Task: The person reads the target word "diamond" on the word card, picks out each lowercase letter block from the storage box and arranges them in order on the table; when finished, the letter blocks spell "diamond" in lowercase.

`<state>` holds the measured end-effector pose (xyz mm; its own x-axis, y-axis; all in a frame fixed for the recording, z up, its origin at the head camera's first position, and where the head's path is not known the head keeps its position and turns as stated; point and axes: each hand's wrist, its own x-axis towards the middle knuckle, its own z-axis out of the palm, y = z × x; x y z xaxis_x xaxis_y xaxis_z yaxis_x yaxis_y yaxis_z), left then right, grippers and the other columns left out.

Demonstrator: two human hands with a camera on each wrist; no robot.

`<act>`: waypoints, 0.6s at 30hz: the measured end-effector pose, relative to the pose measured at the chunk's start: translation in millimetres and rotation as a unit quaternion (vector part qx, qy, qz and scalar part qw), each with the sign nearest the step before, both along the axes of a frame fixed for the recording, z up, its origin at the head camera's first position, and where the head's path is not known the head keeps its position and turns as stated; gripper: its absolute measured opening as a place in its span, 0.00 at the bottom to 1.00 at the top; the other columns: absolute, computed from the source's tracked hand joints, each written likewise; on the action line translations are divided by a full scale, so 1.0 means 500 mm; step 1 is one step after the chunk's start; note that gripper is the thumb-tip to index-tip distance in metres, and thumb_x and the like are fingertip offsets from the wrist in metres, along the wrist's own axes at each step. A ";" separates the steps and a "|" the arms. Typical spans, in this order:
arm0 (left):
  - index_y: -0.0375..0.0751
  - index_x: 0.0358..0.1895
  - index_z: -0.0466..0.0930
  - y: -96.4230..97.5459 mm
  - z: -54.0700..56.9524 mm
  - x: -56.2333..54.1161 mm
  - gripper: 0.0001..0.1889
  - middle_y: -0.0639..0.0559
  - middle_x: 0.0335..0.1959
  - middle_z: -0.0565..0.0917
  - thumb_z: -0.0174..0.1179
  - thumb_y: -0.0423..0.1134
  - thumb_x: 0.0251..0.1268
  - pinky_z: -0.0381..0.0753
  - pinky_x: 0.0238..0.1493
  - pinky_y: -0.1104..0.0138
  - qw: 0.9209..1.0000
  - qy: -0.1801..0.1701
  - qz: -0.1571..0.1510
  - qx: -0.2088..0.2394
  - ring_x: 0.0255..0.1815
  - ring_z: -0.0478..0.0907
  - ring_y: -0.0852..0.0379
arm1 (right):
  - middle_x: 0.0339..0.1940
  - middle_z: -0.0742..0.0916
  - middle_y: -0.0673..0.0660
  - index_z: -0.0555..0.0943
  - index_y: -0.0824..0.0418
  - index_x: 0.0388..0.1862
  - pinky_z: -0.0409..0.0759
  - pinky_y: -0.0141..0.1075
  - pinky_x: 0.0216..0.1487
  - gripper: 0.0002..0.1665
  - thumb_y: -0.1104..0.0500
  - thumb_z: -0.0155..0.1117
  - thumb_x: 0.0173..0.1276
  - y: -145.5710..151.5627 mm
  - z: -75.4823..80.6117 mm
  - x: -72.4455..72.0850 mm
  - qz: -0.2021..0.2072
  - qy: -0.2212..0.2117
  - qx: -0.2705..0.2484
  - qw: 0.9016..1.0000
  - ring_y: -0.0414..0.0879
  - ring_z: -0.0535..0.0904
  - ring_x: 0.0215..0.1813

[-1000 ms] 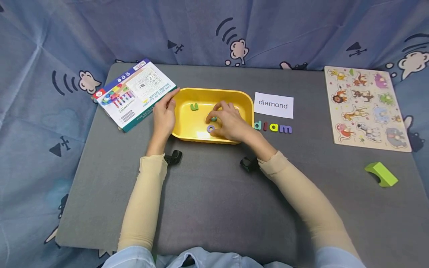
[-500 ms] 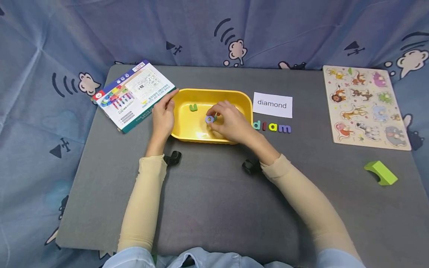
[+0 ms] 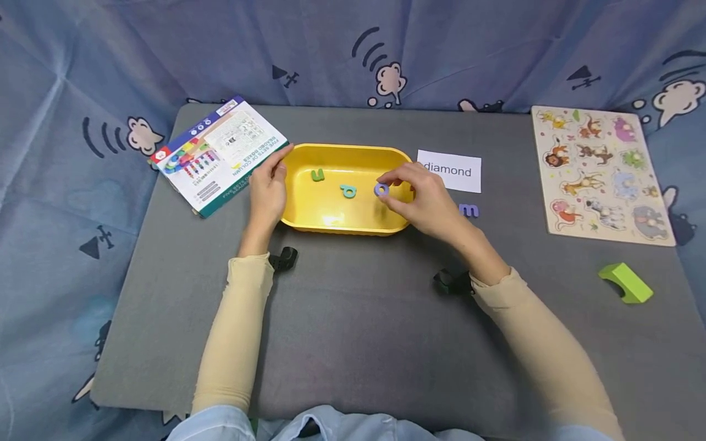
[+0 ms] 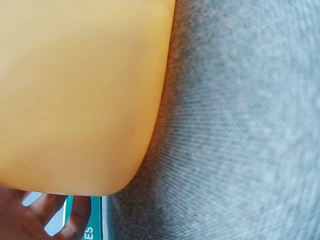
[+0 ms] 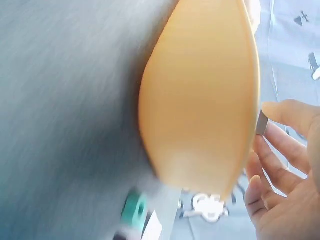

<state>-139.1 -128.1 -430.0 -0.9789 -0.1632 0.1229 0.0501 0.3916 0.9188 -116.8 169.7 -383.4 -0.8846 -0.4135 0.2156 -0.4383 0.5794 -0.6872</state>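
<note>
My right hand (image 3: pixel 432 199) pinches a purple letter o (image 3: pixel 381 190) between thumb and fingertips, over the right end of a yellow plastic tub (image 3: pixel 331 153). In the right wrist view that letter shows only as a dark edge. My left hand (image 3: pixel 268 193) holds the tub's left end, with its thumb at the rim and fingers against the outer wall. Inside the tub lie a green u-shaped letter (image 3: pixel 317 175) and a teal letter (image 3: pixel 348 191). A purple letter m (image 3: pixel 469 210) lies right of my right hand, which hides the other letters of its row.
Behind the right hand lies a white card (image 3: pixel 458 177) reading "diamond". A printed box (image 3: pixel 220 156) touches or nearly touches the left fingers. Further right are an animal puzzle board (image 3: pixel 601 177) and a green arch block (image 3: pixel 626 283) on the grey table (image 3: pixel 353 331).
My right hand has picked the purple o off the tub floor and carried it rightward, uncovering the teal letter and covering d, i and a. The left hand stays put.
</note>
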 end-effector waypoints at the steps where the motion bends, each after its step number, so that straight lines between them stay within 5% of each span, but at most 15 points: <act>1: 0.44 0.71 0.81 0.000 0.000 0.000 0.22 0.38 0.59 0.86 0.46 0.31 0.85 0.60 0.38 0.67 1.000 0.000 0.000 -0.001 0.28 0.60 0.58 | 0.43 0.88 0.60 0.89 0.64 0.51 0.73 0.45 0.46 0.14 0.64 0.77 0.67 0.012 0.001 0.003 -0.009 0.006 0.002 1.000 0.57 0.78 0.47; 11: 0.44 0.71 0.82 -0.001 0.001 -0.002 0.22 0.38 0.57 0.86 0.46 0.31 0.84 0.60 0.38 0.67 1.000 0.003 0.002 -0.004 0.27 0.59 0.59 | 0.47 0.88 0.61 0.88 0.64 0.55 0.70 0.34 0.47 0.17 0.66 0.76 0.67 0.134 -0.015 0.042 -0.103 0.017 -0.010 0.994 0.50 0.80 0.49; 18: 0.44 0.71 0.82 0.001 -0.001 -0.002 0.22 0.39 0.61 0.86 0.47 0.31 0.84 0.61 0.39 0.67 1.000 0.001 0.001 -0.006 0.29 0.61 0.56 | 0.45 0.86 0.65 0.87 0.65 0.56 0.68 0.36 0.45 0.18 0.66 0.75 0.68 0.215 -0.046 0.070 -0.146 0.012 0.041 0.988 0.51 0.77 0.46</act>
